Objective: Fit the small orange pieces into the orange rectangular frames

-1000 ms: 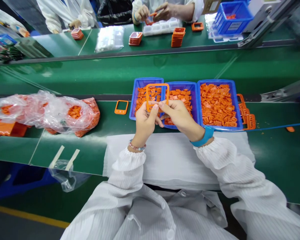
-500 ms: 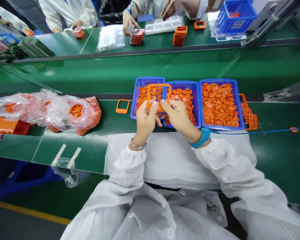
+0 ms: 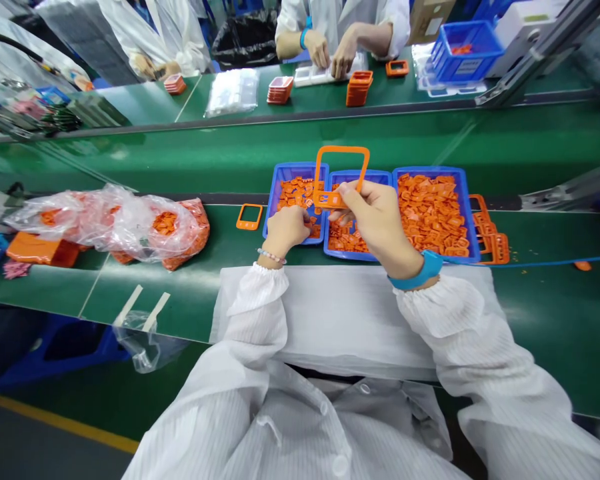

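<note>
An orange plastic frame (image 3: 330, 199) stands upright in my right hand (image 3: 380, 220), pinched at its lower right corner between thumb and fingers. My left hand (image 3: 286, 228) is down at the left blue bin (image 3: 300, 171), fingers curled among small orange plastic pieces (image 3: 296, 193). The fingertips are hidden, so whatever they pinch does not show. Behind my right hand, the middle blue bin (image 3: 347, 255) also contains small orange pieces. The right blue bin (image 3: 461, 193) is heaped with more of them.
Left of the bins lies another orange frame (image 3: 249, 225); several more (image 3: 487, 230) lean by the right bin. Plastic bags of orange parts (image 3: 165, 233) lie at left. A blue cord (image 3: 545, 263) runs right from my wristband. Across the bench, a co-worker's hands (image 3: 330, 57) handle a white tray.
My left hand has let go of the frame and moved down to the left bin. My right hand has lifted the frame slightly up and right. The co-worker's hands have shifted to the tray.
</note>
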The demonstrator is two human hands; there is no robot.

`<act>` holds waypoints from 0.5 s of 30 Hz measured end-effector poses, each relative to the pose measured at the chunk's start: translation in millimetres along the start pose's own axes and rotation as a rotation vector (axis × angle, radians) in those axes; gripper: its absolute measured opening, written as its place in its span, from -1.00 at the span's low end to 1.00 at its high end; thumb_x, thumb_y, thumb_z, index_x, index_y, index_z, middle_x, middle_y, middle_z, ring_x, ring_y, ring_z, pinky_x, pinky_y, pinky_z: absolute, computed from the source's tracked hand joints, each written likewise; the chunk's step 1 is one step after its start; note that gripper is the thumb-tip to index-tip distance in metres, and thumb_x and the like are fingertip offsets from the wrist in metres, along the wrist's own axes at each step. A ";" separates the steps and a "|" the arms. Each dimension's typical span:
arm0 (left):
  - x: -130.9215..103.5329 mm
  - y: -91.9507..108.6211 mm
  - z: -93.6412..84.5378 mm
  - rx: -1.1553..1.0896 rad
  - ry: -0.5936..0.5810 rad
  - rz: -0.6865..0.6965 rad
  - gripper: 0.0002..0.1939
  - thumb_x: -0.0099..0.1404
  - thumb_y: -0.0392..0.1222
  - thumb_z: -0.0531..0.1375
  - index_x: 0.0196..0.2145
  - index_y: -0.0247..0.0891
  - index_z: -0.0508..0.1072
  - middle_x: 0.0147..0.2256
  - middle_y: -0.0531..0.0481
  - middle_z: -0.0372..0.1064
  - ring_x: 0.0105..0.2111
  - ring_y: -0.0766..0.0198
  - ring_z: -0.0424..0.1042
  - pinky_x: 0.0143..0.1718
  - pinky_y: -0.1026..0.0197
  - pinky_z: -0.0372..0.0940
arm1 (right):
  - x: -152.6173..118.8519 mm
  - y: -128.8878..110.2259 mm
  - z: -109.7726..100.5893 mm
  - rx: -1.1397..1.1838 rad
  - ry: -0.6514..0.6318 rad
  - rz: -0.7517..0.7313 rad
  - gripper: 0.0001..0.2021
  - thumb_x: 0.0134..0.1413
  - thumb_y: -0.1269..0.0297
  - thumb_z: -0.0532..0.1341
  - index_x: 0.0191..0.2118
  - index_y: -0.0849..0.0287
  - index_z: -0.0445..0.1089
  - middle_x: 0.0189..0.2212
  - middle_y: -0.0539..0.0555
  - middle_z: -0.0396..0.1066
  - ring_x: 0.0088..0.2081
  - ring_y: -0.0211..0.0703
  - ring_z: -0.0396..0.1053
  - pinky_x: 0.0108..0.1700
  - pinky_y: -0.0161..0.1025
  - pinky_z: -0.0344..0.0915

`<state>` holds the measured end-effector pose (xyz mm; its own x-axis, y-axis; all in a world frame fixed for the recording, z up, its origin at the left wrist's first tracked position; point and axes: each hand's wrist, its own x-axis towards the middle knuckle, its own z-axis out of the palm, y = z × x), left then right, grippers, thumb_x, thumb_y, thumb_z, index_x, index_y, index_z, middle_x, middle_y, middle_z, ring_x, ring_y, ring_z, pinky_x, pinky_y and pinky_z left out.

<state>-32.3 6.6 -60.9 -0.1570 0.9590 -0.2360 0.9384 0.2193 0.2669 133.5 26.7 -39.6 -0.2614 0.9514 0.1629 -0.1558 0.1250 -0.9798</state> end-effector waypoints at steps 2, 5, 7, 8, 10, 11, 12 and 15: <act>3.2 4.1 -1.3 0.024 -0.042 0.032 -0.72 0.22 -0.20 0.27 -0.10 -0.11 0.64 -0.12 -0.14 0.61 -0.05 -0.08 0.56 -0.03 -0.04 0.42 | 0.0 -2.1 -0.7 0.001 -0.010 -0.007 -0.48 0.00 -0.29 0.36 -0.41 0.16 0.42 -0.53 0.00 0.44 -0.55 -0.26 0.46 -0.59 -0.37 0.31; 6.6 8.0 -3.2 0.043 -0.113 0.115 -0.71 0.22 -0.26 0.24 -0.11 -0.10 0.64 -0.11 -0.11 0.61 -0.02 -0.03 0.56 -0.02 0.02 0.43 | 0.3 -4.9 -1.9 0.010 -0.019 -0.015 -0.49 0.03 -0.26 0.36 -0.41 0.16 0.41 -0.54 -0.01 0.43 -0.54 -0.26 0.46 -0.58 -0.37 0.31; 8.7 10.4 -4.8 0.091 -0.146 0.133 -0.69 0.22 -0.28 0.22 -0.09 -0.12 0.62 -0.07 -0.12 0.60 0.01 -0.01 0.54 -0.02 0.06 0.43 | 0.5 -6.0 -2.1 0.027 -0.026 -0.024 -0.49 0.04 -0.25 0.36 -0.42 0.17 0.40 -0.56 -0.02 0.41 -0.54 -0.27 0.45 -0.57 -0.39 0.30; 9.6 11.5 -5.7 0.123 -0.155 0.126 -0.68 0.23 -0.27 0.23 -0.07 -0.13 0.61 -0.03 -0.12 0.58 0.02 0.00 0.54 -0.01 0.08 0.43 | 0.6 -6.3 -1.9 0.038 -0.029 -0.026 -0.49 0.05 -0.25 0.36 -0.42 0.17 0.40 -0.56 -0.02 0.41 -0.54 -0.28 0.45 -0.57 -0.39 0.30; 11.0 13.3 -7.2 0.181 -0.161 0.104 -0.66 0.25 -0.21 0.23 -0.02 -0.16 0.58 0.03 -0.16 0.55 0.03 0.01 0.53 0.00 0.10 0.42 | 0.8 -6.5 -1.0 0.066 -0.025 -0.025 -0.50 0.04 -0.23 0.37 -0.42 0.18 0.39 -0.56 -0.03 0.40 -0.55 -0.30 0.44 -0.58 -0.41 0.27; 11.4 13.7 -7.7 0.198 -0.158 0.088 -0.65 0.27 -0.18 0.23 0.00 -0.17 0.57 0.05 -0.18 0.54 0.03 0.00 0.53 0.00 0.10 0.42 | 1.0 -6.6 -0.6 0.081 -0.022 -0.019 -0.51 0.05 -0.22 0.37 -0.42 0.18 0.39 -0.55 -0.04 0.40 -0.55 -0.31 0.43 -0.58 -0.41 0.26; 11.5 13.8 -7.7 0.204 -0.151 0.068 -0.66 0.27 -0.15 0.22 0.00 -0.20 0.56 0.04 -0.21 0.54 0.02 -0.02 0.54 0.00 0.09 0.42 | 1.2 -6.7 -0.1 0.098 -0.021 -0.012 -0.52 0.05 -0.20 0.37 -0.42 0.18 0.39 -0.55 -0.05 0.40 -0.56 -0.31 0.43 -0.58 -0.42 0.26; 11.8 11.6 -4.9 0.169 -0.101 0.020 -0.71 0.28 -0.15 0.18 -0.10 -0.23 0.60 -0.04 -0.26 0.57 0.00 -0.07 0.55 -0.01 0.06 0.42 | 2.0 -8.2 1.0 0.136 -0.030 0.019 -0.57 0.11 -0.12 0.36 -0.42 0.19 0.38 -0.56 -0.06 0.39 -0.55 -0.32 0.43 -0.54 -0.41 0.29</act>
<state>-24.8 21.3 -55.9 -0.1140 0.9381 -0.3269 0.9807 0.1588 0.1138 133.3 27.2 -31.2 -0.2938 0.9440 0.1501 -0.2778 0.0659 -0.9584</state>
